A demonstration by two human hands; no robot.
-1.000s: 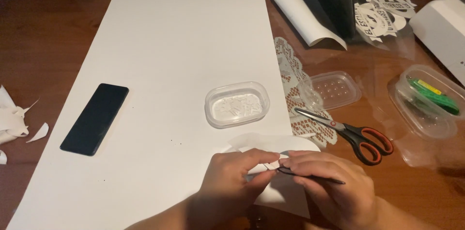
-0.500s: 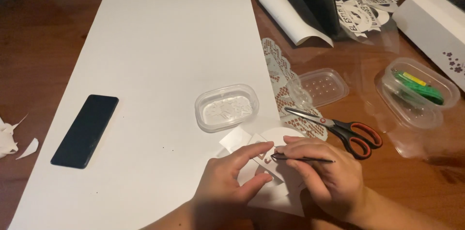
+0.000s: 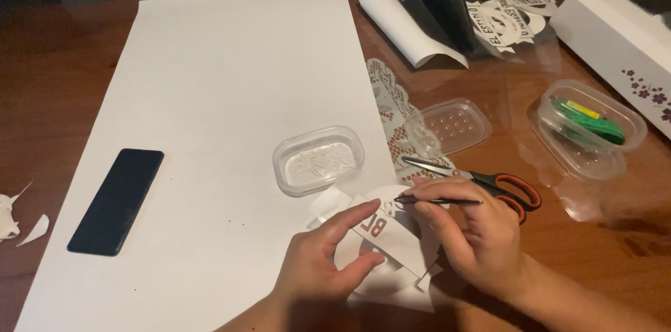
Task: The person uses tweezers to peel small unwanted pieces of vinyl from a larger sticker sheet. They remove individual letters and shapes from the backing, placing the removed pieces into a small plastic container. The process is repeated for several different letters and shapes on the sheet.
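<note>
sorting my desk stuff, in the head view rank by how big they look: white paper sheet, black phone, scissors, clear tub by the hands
1. white paper sheet, by far the largest
2. black phone
3. scissors and clear tub: look much alike, and the right hand hides part of the scissors, so unranked

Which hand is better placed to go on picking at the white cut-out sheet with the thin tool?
The right hand. It already holds the thin dark tool, tip on the white cut-out sheet. The left hand only pins the sheet down.
</note>
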